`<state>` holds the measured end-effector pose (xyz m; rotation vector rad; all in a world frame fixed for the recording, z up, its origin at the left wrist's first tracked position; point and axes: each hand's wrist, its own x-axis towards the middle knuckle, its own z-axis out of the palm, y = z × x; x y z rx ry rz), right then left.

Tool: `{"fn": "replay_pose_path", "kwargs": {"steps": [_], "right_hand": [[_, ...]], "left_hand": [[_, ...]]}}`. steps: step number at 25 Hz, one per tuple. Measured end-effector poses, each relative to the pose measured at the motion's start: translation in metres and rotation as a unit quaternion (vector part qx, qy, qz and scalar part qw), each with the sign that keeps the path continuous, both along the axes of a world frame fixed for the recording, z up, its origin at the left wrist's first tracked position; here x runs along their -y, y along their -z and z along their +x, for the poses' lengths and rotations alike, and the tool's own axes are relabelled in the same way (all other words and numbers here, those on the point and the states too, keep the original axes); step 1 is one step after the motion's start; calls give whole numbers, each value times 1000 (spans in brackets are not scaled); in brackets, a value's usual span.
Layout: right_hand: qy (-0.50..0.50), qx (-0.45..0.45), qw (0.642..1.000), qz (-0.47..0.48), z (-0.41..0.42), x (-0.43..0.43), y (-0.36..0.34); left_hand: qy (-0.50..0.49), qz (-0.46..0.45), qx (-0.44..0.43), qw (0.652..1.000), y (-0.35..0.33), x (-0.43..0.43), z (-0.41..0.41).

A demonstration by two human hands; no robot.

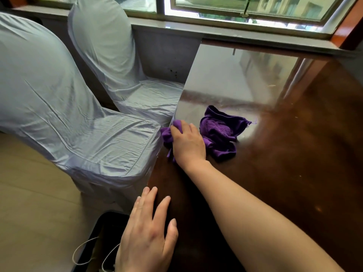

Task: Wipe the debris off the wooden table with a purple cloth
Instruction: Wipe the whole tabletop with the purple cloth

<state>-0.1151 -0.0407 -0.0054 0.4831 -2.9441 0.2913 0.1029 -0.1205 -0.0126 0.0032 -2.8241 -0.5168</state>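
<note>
Right hand [187,143] presses purple cloth [220,132] at table [294,154] edge.

Daylight enters through the window [245,8] at the top of the view. Below the window, the polished wooden table [294,154] carries a broad pale glare mirroring the frame; away from the window its surface falls dark. Wide-angle distortion bends straight edges near the borders. Focus is slightly soft throughout.
</note>
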Motion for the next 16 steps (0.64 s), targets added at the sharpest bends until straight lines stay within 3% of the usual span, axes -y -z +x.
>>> {"fn": "replay_pose_path", "kwargs": {"steps": [6,16], "right_hand": [[82,2,997,2,-59,-5,-10],[187,25,982,-14,-45,-23,-7]], "left_hand": [[9,-22,-44,999,7,5,-6],[-9,-52,-52,997,9,1,-9]]}}
